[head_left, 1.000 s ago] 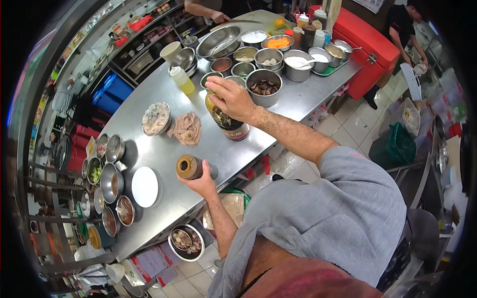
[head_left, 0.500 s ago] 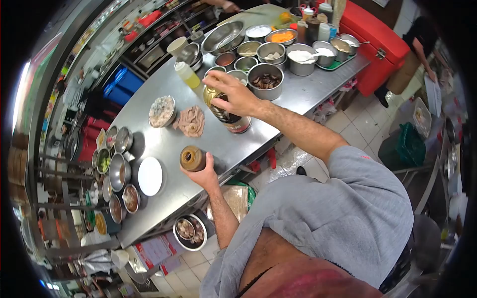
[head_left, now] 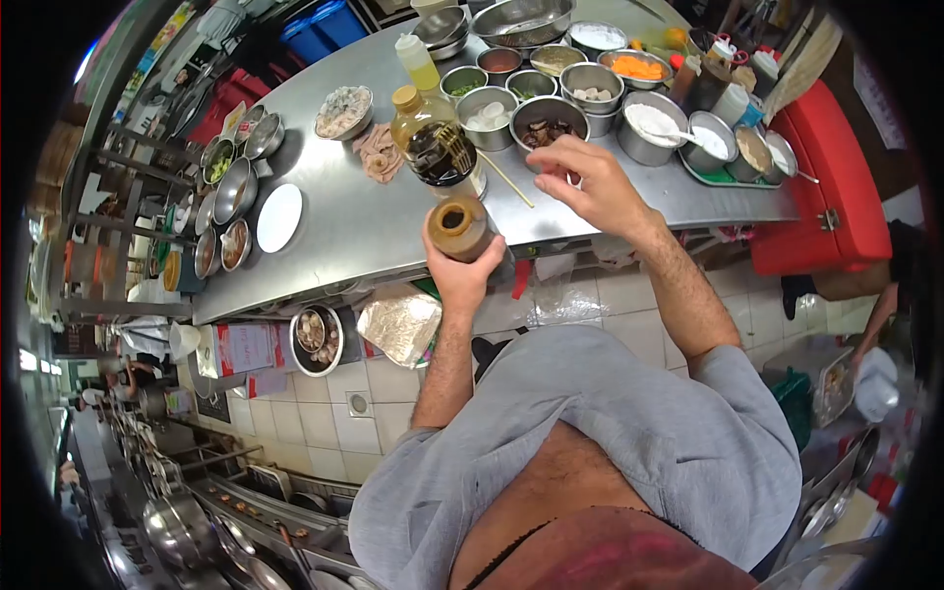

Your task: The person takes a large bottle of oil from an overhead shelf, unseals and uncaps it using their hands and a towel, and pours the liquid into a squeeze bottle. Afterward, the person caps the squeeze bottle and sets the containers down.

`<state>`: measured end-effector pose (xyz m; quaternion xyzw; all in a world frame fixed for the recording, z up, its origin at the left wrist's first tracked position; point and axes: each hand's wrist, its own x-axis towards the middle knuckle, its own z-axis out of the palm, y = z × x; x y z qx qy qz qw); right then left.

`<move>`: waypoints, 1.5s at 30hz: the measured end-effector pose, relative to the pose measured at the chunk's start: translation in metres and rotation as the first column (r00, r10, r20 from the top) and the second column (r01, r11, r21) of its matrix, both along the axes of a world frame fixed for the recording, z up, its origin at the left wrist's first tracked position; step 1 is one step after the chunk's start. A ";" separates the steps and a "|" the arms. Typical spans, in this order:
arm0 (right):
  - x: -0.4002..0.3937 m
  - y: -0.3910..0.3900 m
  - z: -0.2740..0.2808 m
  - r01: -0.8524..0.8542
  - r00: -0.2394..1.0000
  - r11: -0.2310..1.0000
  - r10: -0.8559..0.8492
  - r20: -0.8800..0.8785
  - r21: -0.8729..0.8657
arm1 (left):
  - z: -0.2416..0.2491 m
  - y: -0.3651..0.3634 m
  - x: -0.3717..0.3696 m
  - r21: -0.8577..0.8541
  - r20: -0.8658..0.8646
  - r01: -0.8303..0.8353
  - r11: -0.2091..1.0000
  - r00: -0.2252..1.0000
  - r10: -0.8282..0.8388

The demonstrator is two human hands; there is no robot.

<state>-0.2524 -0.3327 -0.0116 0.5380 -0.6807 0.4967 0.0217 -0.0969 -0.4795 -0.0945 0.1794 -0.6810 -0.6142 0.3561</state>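
Note:
My left hand (head_left: 462,270) is wrapped round a brown jar (head_left: 458,232) with an open mouth and something dark inside. I hold it upright at the table's front edge. Just behind it stands a large bottle (head_left: 440,157) of dark liquid with a yellow cap (head_left: 405,97). To the right, my right hand (head_left: 593,187) hovers with curved fingers and the thumb apart, and I see nothing in it. Behind those fingers is a metal pot (head_left: 549,126) of dark brown pieces. A thin light stick (head_left: 506,179) slants beside the bottle.
On the steel table (head_left: 334,221) are a white plate (head_left: 280,218), a crumpled cloth (head_left: 379,154), a squeeze bottle (head_left: 418,64) and several metal bowls of ingredients. A red cooler (head_left: 831,187) stands at the right. Below the table sits a white basin (head_left: 317,339). Another person's arm (head_left: 878,320) shows at far right.
My right hand has come off the top of the large bottle and moved right. My left hand has brought the jar close to that bottle. The view has turned.

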 end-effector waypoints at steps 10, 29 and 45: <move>-0.061 0.034 -0.033 0.236 0.947 0.965 -0.255 0.196 0.117 | 0.001 0.025 -0.005 0.000 0.023 0.095 0.995 0.995 -0.095; -0.133 -0.225 -0.041 -0.109 0.917 0.953 -0.013 0.398 0.283 | -0.021 -0.174 0.013 -0.014 0.043 -0.139 0.990 0.989 0.140; -0.126 -0.415 -0.175 -0.507 0.409 0.515 0.850 -0.333 0.691 | -0.042 -0.208 0.005 0.031 0.025 0.037 0.999 0.999 -0.038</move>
